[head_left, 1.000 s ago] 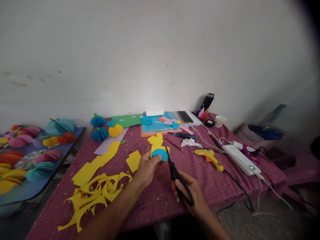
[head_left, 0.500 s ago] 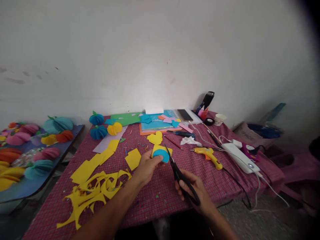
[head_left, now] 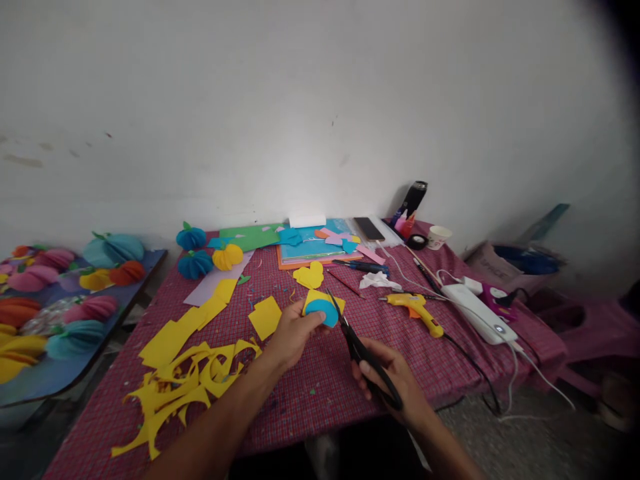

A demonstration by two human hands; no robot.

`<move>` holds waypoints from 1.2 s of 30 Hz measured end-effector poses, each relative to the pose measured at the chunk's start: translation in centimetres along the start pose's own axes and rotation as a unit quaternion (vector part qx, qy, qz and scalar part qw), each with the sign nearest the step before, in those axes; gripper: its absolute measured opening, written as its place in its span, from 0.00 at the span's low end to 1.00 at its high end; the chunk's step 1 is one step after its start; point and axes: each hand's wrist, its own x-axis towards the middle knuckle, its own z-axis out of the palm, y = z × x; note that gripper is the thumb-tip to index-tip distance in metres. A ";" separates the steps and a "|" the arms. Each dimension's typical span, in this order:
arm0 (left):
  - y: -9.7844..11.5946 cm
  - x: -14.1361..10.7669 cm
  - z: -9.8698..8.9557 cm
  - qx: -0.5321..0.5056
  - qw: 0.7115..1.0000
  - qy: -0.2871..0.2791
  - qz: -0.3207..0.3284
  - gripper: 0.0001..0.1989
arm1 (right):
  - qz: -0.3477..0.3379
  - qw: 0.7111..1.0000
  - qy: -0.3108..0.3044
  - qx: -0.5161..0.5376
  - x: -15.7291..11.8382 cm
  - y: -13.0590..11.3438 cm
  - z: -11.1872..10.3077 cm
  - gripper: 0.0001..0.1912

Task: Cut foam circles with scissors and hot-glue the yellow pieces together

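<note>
Between the thumb and fingers of my left hand point(head_left: 294, 333) a blue paper circle point(head_left: 323, 311) is pinched on top of a piece of yellow paper point(head_left: 318, 295). My right hand point(head_left: 387, 379) grips black-handled scissors point(head_left: 367, 360), whose blades point up and left at the right edge of the yellow paper. Just beyond the held paper lie several yellow paper rounds point(head_left: 309, 275). Left of my left hand is a yellow paper square point(head_left: 265, 318), and curled yellow offcuts point(head_left: 195, 380) are heaped near my left forearm.
A yellow glue gun point(head_left: 416, 310) rests right of my hands, its cord near a white power bank point(head_left: 479, 313). Colored sheets point(head_left: 315, 250), a phone point(head_left: 369, 229) and a paper cup point(head_left: 439, 237) sit farther back. Paper pumpkins point(head_left: 115, 250) cover a blue board at left.
The view has shifted very slightly. Both hands keep nearly the same place, with the scissors still at the yellow paper's right edge.
</note>
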 end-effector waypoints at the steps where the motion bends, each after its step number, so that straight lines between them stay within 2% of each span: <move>1: 0.0 0.0 0.0 0.002 1.000 0.001 0.000 0.11 | -0.001 1.000 -0.002 0.004 0.0 -0.1 0.0 0.23; 15: -0.3 0.2 -0.4 0.015 1.000 -0.014 -0.007 0.10 | 0.005 1.000 -0.003 -0.023 -0.1 0.2 -0.8 0.22; 21: -0.5 0.2 -0.5 0.021 0.999 -0.031 -0.015 0.09 | 0.009 0.999 -0.012 -0.051 -0.4 -0.4 -1.2 0.20; 27: -0.6 0.1 -0.6 0.052 0.997 -0.048 -0.012 0.09 | 0.013 0.999 -0.028 -0.027 -0.5 -1.0 -1.0 0.21; 36: -0.5 0.2 -0.6 0.065 0.996 -0.055 -0.014 0.09 | 0.020 0.998 -0.027 -0.049 -0.4 -0.5 -1.7 0.18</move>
